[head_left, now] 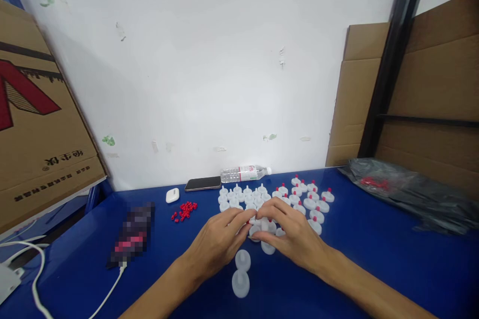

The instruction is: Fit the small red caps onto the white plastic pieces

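head view, what are the hands doing?
— left hand point(220, 241) and right hand point(290, 232) meet fingertip to fingertip, pinching one white cap point(258, 227) over the blue table point(374, 239).
— why there?
— probably for reach: it's beside the capped pieces point(299, 197), with the red plugs point(184, 211) further left.

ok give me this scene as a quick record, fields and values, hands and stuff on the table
surface: blue table
left hand: fingertips pinching a small white plastic cap with a red tip
right hand: fingertips on that cap
near hands: two plain white caps
behind hands: rows of white caps, many red-tipped
left of the rows: pile of red plugs, white earbud case
back edge: phone, water bottle
right: black plastic bag
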The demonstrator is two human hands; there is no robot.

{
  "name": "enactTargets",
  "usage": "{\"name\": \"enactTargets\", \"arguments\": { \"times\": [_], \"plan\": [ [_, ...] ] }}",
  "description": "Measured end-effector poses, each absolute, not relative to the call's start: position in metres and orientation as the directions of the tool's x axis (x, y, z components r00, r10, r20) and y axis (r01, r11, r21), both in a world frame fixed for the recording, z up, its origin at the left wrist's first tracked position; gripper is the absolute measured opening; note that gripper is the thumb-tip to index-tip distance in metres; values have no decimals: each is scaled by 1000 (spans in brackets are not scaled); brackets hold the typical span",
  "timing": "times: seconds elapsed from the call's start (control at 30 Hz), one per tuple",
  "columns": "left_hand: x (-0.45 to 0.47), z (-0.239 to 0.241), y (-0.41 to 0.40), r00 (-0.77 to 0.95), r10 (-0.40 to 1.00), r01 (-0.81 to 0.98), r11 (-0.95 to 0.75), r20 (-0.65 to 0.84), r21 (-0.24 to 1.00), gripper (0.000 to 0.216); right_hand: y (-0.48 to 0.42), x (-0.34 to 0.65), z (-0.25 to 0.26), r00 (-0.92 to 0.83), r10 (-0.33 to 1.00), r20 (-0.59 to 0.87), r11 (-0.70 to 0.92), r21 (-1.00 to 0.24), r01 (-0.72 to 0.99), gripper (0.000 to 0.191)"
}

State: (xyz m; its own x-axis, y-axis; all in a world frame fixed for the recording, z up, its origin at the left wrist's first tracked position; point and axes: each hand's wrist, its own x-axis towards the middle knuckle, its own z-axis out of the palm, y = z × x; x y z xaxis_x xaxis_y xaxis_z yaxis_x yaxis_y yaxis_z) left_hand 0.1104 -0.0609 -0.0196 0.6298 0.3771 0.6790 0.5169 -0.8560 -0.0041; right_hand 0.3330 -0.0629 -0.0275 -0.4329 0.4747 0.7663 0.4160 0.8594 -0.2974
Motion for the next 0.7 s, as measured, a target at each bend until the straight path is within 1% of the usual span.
{"name": "enactTargets", "arguments": {
  "times": [0.13,0.27,0.4,0.53,0.7],
  "plan": [
    [111,-22,-62,618,390,515,-857,683,24,34,-63,333,-28,-426,482,766,852,-295,433,26],
    [112,-21,-62,624,365,476,-879,690,34,34,-63,333,-28,-407,482,776,845,-290,449,25],
    [111,-21,-62,629,328,427,-903,705,39,35,-64,333,-28,-413,483,772,851,-302,431,23],
    [108,-23,-61,638,329,406,-912,696,59,36,-63,333,-29,-406,474,781,861,-314,401,22],
    [106,-21,-59,611,319,410,-911,724,56,30,-60,335,-28,-466,427,774,887,-259,382,19]
  ]
}}
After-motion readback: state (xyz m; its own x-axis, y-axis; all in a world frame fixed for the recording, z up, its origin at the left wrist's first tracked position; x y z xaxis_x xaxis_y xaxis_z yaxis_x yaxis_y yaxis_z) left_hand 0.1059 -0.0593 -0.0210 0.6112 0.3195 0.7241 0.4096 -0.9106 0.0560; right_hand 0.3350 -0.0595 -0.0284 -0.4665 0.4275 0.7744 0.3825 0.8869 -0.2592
